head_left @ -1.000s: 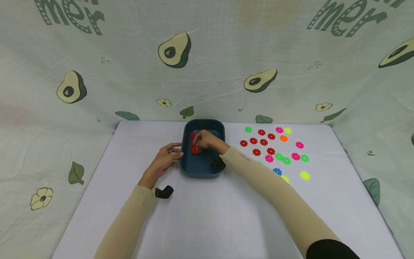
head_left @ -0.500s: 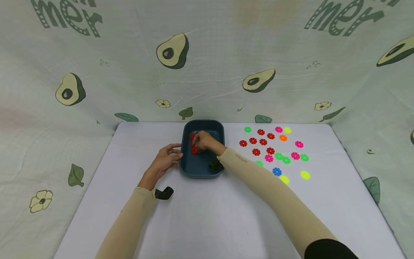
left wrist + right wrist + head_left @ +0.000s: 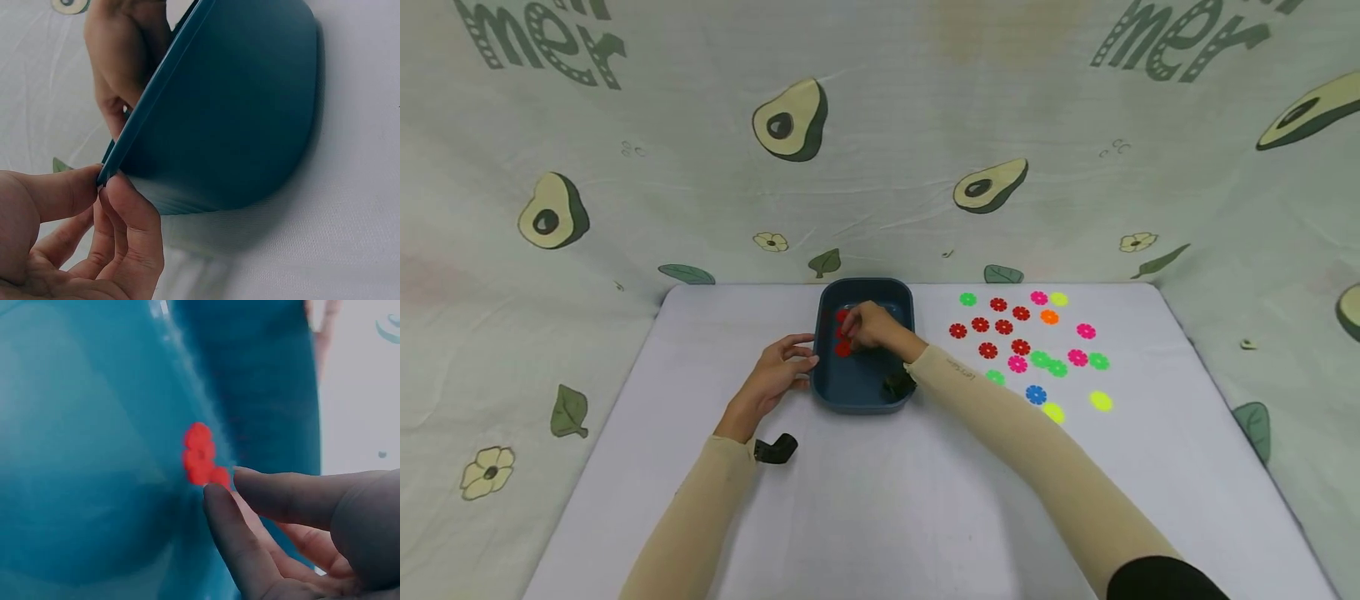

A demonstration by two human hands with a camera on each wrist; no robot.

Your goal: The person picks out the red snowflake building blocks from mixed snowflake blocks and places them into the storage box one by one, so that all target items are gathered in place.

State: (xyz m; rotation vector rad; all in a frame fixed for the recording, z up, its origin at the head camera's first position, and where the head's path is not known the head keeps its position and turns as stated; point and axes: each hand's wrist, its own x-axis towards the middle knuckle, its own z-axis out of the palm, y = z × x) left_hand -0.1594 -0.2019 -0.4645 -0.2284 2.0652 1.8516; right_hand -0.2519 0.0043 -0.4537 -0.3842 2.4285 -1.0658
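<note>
In the head view a dark blue rectangular tray [image 3: 824, 392] sits at the back of the white table. My left hand [image 3: 772, 373] is at its left side; the left wrist view shows thumb and fingers pinching the rim [image 3: 134, 119]. Inside the tray is my right hand [image 3: 874, 327], fingers curled near the left wall. Red flower-shaped discs [image 3: 844, 349] lie along that side. Seen from the right wrist, thumb and index finger pinch a small red disc [image 3: 220, 477], partly hidden by the fingertips, beside another red disc [image 3: 199, 453].
Right of the tray, flat discs are spread on the table: several red ones [image 3: 980, 324], plus green [image 3: 1057, 368], pink [image 3: 1077, 357], yellow [image 3: 1101, 402], one orange [image 3: 1049, 317] and one blue [image 3: 1036, 394]. A patterned cloth [image 3: 880, 167] hangs behind the table.
The whole head view has shifted slightly. Both hands keep nearly the same places at the tray, with the right fingers moving only slightly by the red discs.
</note>
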